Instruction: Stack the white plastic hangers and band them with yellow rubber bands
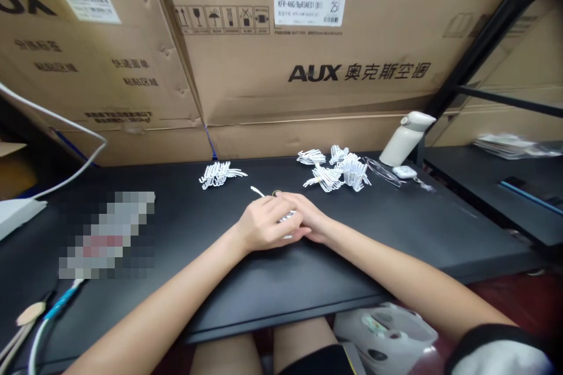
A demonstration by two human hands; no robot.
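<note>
My left hand (267, 224) and my right hand (310, 215) are together above the dark table (246, 281), fingers closed around a bundle of thin white strands (287, 217). Fingers cover most of that bundle; one white end (257, 191) pokes out at the upper left. A small yellowish loop (275, 193) shows by the fingertips, its kind unclear. Beyond my left hand lies a similar white bundle (220, 174). Several more, including one white bundle (325, 177), lie in a group beyond my right hand.
Large cardboard boxes (246, 88) line the table's back. A white bottle (405, 139), glasses (382, 172) and a small white case (404, 172) stand or lie at back right. A blurred-out object (108, 237) with a cable lies left. Below the front edge hangs a plastic bag (387, 334).
</note>
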